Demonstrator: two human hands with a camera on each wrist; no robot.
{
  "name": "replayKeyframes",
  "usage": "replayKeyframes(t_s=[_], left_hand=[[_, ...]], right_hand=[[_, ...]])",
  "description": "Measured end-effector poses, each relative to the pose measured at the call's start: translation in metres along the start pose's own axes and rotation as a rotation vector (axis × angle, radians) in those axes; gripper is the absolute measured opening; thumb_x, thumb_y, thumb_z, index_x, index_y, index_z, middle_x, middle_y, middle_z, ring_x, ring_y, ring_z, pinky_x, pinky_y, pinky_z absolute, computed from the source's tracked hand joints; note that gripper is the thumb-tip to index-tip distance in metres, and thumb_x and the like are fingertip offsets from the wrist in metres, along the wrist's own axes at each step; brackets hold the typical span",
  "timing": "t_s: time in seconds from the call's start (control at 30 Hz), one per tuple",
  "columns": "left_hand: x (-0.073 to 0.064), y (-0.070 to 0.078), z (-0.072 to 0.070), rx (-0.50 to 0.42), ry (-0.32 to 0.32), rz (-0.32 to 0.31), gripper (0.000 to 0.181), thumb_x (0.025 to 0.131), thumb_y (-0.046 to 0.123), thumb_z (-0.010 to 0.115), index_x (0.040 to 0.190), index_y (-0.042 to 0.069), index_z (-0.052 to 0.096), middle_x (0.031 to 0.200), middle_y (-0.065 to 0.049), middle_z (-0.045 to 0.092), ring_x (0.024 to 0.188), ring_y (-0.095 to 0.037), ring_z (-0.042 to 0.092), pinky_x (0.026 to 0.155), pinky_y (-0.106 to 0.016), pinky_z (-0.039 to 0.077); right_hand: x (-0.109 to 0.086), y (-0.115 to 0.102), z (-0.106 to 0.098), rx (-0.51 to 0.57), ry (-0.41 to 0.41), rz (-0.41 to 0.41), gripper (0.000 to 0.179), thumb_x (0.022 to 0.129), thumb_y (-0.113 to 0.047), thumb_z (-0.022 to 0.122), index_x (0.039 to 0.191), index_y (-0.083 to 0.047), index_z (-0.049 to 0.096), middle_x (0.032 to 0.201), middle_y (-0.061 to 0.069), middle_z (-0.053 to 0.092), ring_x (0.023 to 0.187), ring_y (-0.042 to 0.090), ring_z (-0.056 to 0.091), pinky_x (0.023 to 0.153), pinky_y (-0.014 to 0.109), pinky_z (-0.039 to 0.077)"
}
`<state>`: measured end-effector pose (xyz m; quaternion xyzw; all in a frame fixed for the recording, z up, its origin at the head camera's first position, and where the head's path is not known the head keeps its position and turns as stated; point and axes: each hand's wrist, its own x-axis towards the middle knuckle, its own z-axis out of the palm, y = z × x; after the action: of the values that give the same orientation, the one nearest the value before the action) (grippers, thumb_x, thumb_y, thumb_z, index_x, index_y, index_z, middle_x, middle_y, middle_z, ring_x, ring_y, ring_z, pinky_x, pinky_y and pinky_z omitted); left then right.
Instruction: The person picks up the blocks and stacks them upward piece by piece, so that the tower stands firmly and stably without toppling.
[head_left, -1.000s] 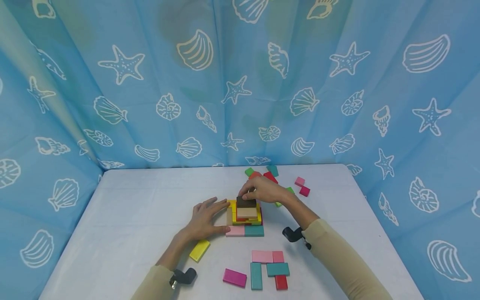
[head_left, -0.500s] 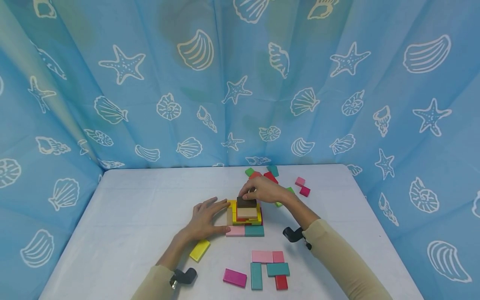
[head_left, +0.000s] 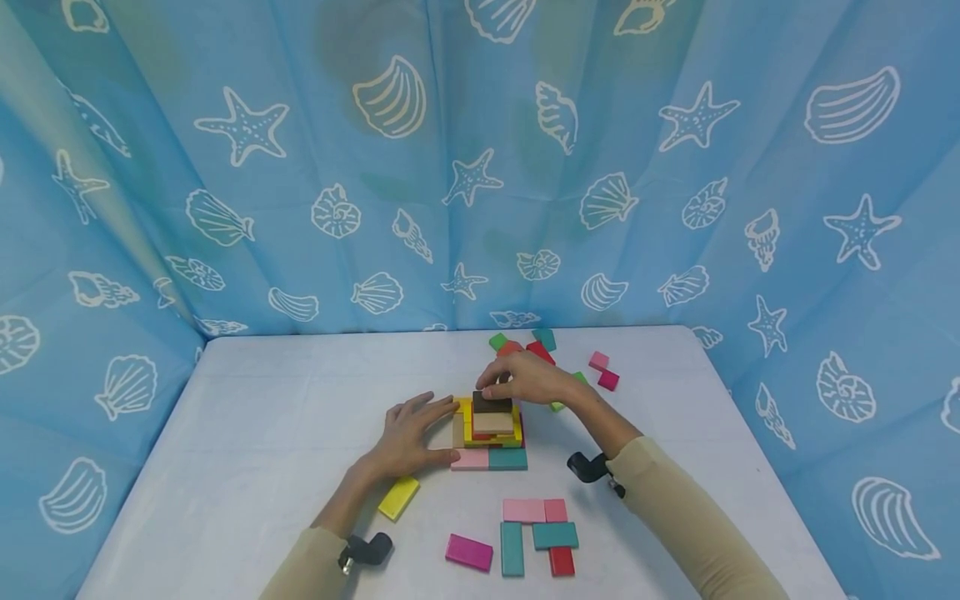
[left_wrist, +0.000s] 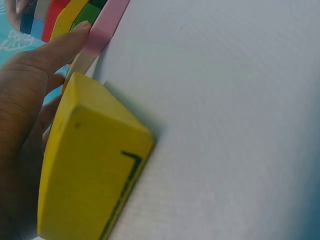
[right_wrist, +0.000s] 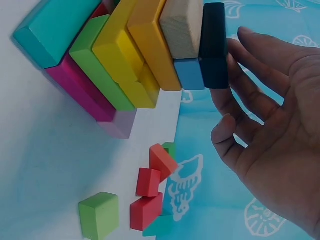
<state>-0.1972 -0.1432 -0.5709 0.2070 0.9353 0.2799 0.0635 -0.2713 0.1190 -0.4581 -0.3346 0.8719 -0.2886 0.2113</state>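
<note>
A stack of coloured wooden building blocks stands mid-table, with a black block (head_left: 492, 402) on top and a bare-wood block (head_left: 493, 423) under it. My right hand (head_left: 528, 377) bends over the top from the right, fingers and thumb at the black block (right_wrist: 214, 45). In the right wrist view the smaller fingers are curled in. My left hand (head_left: 408, 437) lies spread at the stack's left side. Its thumb tip is at the pink block (head_left: 470, 459) of the bottom layer, and its index fingertip reaches the yellow block (head_left: 463, 406). A teal block (head_left: 507, 459) lies beside the pink one.
A loose yellow block (head_left: 399, 498) lies near the left wrist. In front are a magenta block (head_left: 469, 552) and a group with an upright-lying teal block (head_left: 512, 549) and a red block (head_left: 562, 562). Behind the right hand are more blocks, including a dark pink one (head_left: 608, 380).
Both hands keep their places at the stack, and the blocks stay where they were. The head view has shifted very slightly.
</note>
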Motion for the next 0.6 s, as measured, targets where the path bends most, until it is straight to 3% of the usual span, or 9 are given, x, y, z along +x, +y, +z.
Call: replayKeyframes(t_s=[0.37,0.47,0.6], left_hand=[[-0.001,0.003,-0.003,-0.022,0.004,0.014,0.086,0.079,0.066,0.071,0.154,0.037,0.040,0.162,0.012,0.035,0.153,-0.027,0.017,0.118,-0.060,0.013],[-0.001,0.003,-0.002,-0.020,0.007,0.015,0.086,0.079,0.065,0.071,0.154,0.037,0.040,0.162,0.011,0.035,0.153,-0.026,0.017,0.118,-0.060,0.013],[-0.001,0.002,-0.002,-0.014,0.014,0.017,0.086,0.079,0.066,0.071,0.154,0.037,0.040,0.162,0.009,0.035,0.153,-0.027,0.017,0.118,-0.060,0.013]], right_hand=[[-0.027,-0.009,-0.016,0.005,0.084,-0.001,0.022,0.094,-0.031,0.071,0.114,-0.022,0.075,0.108,-0.010,0.072,0.105,0.013,0.064,0.091,0.036,0.056],[-0.040,-0.006,-0.021,0.035,0.068,-0.001,0.021,0.093,-0.032,0.072,0.111,-0.020,0.076,0.103,-0.011,0.071,0.101,0.014,0.064,0.086,0.035,0.057],[-0.058,0.002,-0.024,0.085,-0.022,0.015,0.020,0.092,-0.033,0.073,0.106,-0.018,0.076,0.095,-0.010,0.070,0.093,0.016,0.063,0.080,0.033,0.056]])
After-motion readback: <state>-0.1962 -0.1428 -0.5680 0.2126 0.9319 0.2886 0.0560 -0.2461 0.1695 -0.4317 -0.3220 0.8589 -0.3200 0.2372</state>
